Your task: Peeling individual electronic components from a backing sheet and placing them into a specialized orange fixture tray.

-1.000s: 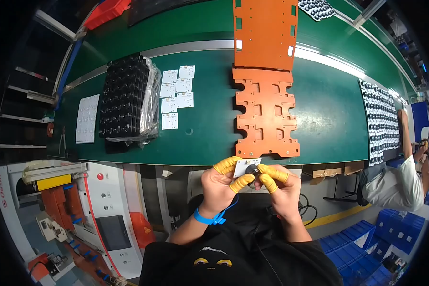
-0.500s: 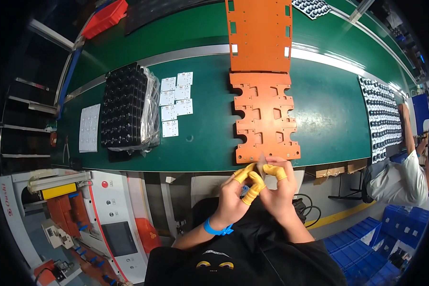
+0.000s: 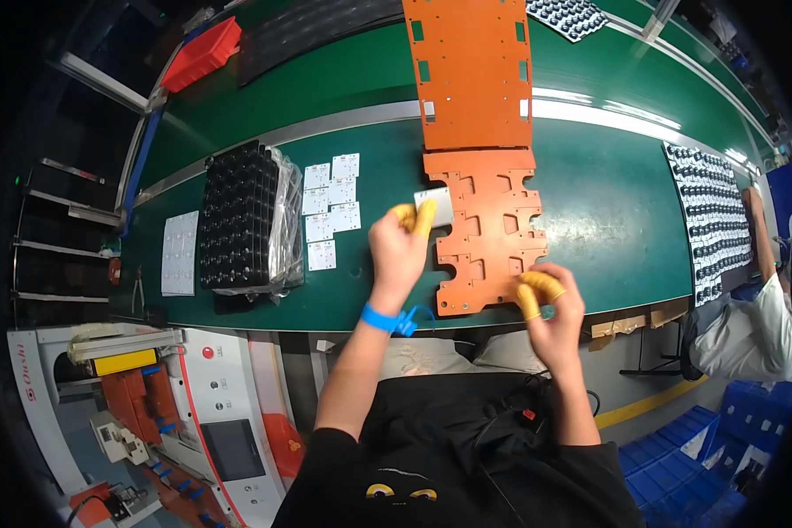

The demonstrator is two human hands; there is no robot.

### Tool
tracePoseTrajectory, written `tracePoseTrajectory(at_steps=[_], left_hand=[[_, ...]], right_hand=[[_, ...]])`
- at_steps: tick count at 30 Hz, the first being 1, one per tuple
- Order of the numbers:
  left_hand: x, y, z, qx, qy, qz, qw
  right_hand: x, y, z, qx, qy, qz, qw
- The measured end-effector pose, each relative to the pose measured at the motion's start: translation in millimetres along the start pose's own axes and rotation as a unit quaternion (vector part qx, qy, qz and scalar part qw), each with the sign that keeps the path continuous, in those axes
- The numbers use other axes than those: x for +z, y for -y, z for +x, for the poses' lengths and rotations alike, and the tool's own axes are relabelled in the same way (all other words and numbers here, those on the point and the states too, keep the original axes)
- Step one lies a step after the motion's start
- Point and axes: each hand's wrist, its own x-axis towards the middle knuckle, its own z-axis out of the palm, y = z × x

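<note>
My left hand [image 3: 403,251], with yellow finger cots on its fingertips, pinches a small white square circuit board [image 3: 438,208]. The board is over the left edge of the orange slotted fixture plate [image 3: 491,233], around its upper left notch. Near the fixture's lower right corner is my right hand [image 3: 553,308], also in yellow finger cots. Its thumb and forefinger curl toward each other in a pinch; what lies between the tips is too faint to make out. Several similar white boards [image 3: 345,216] lie on the green table to the left.
A stack of black trays [image 3: 238,220] in clear plastic stands left, beside a white sheet [image 3: 179,255] and pliers [image 3: 139,290]. An orange perforated panel [image 3: 471,79] adjoins the fixture's far end. At right, a co-worker's arm [image 3: 759,229] is beside a populated tray [image 3: 708,220].
My hands were together at the fixture's near edge with a small thin piece between them. Now they are apart: the left has moved forward and left with the board, the right to the right.
</note>
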Motion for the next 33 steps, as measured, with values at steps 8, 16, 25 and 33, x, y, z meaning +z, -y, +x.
tracePoseTrajectory(at_steps=[8,16,25,33], left_hand=[[20.0,-3.1,42.8,-0.026,0.088,0.211,0.973],[17.8,3.9,52.3,-0.082,0.134,0.197,0.968],[7.2,-1.0,31.3,0.006,0.017,0.243,0.970],[-54.2,1.1,-51.0,0.173,0.027,0.505,0.845]], right_hand=[[-60.5,-99.8,16.9,0.093,-0.115,0.047,0.988],[-45.1,-101.8,26.8,0.088,-0.117,-0.068,0.987],[-42.6,-99.8,24.9,0.025,-0.104,-0.087,0.990],[-49.9,-109.9,34.1,0.157,-0.116,0.079,0.977]])
